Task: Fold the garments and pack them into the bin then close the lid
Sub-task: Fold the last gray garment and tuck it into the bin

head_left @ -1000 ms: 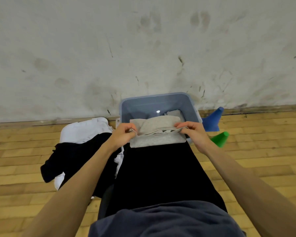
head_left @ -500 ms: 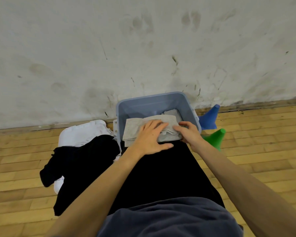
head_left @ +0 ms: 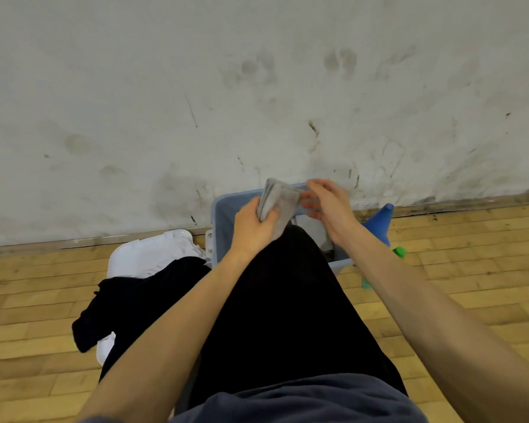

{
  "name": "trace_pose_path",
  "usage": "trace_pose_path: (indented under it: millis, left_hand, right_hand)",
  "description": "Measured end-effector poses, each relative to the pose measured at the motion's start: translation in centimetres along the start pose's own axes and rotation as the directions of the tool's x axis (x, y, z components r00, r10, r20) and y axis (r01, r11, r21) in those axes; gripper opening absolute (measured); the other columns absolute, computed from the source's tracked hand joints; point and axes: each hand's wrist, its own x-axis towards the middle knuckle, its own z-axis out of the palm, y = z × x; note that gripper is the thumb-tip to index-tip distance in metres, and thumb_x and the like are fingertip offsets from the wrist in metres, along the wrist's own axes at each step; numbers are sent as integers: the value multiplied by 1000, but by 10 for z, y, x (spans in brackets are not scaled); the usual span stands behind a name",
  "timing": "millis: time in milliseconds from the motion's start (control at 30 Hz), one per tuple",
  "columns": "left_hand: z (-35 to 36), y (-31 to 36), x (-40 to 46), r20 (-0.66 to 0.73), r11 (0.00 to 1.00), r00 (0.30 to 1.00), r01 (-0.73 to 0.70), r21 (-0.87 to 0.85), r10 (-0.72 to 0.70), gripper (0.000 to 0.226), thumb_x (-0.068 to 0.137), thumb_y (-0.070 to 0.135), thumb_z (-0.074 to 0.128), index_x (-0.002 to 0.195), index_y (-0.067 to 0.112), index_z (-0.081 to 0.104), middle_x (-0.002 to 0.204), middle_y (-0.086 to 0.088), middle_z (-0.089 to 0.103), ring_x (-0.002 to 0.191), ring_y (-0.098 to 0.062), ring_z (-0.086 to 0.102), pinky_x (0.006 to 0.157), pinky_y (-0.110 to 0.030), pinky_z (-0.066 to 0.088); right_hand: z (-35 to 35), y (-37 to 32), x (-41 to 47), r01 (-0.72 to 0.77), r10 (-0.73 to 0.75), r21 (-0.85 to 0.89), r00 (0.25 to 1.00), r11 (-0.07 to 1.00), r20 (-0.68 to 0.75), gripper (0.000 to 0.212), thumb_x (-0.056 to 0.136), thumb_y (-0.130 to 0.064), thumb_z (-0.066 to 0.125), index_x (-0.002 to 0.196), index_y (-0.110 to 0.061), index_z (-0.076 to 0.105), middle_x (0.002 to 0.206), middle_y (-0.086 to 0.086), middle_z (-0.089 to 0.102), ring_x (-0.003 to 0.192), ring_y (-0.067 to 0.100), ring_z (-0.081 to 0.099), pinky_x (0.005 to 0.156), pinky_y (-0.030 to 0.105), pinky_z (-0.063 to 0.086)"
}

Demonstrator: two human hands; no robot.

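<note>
Room: wood plank floor [head_left: 28,303] meeting a scuffed white wall [head_left: 165,87].
Lap: black cloth [head_left: 287,315] lies over the person's thighs, reaching the bin's near edge.
Floor pile: black garment [head_left: 141,297] heaped over white fabric, partly on the white lid [head_left: 147,254], left of the bin.
Left hand [head_left: 252,228]: fingers curled round the lower end of the folded grey garment [head_left: 277,201], holding it upright above the bin.
Right hand [head_left: 327,209]: fingers loosely spread, fingertips touching the garment's right edge.
Bin [head_left: 220,221]: blue-grey, open, against the wall; folded pale cloth inside.
Cones: blue cone [head_left: 380,218] and green cone [head_left: 399,251] just right of the bin.
</note>
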Motion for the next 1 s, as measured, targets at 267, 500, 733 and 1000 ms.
trace_pose_path:
  millis: [267,500,733,1000]
  left_hand:
    - [-35,38,71,176,590,955,288,-754,-241,41,97,39,55,129,12,58,120,-12,68,108,-29,67,90,-48,56]
    - [4,7,134,279,457,905,406,-791,-321,45,97,42,54,137,20,53,127,-11,65,115,-30,63,93,-51,54]
    - [103,-80,192,397,409,744,642,-649,-538,37,93,22,63,128,11,58,121,-12,67,109,-31,65,94,-49,52]
    - [215,-195,231,494,371,556,825,-426,-668,26,98,14,51,117,29,58,130,-8,60,115,-33,57,97,-58,45]
  right_hand:
    - [0,-14,24,-12,15,-13,967,1000,256,76,69,-66,72,127,-17,60,121,0,68,113,19,64,92,36,51]
    - [-13,6,53,-131,134,-30,952,991,276,31,83,-20,74,112,-15,65,112,3,71,98,19,70,73,32,57]
    - [-53,88,120,-433,433,49,901,900,11,21,90,-13,68,110,-14,63,108,11,67,87,26,66,63,36,60]
    - [-73,203,188,-546,609,279,752,790,-252,22,84,-3,69,105,-7,61,99,14,66,83,30,65,66,40,55]
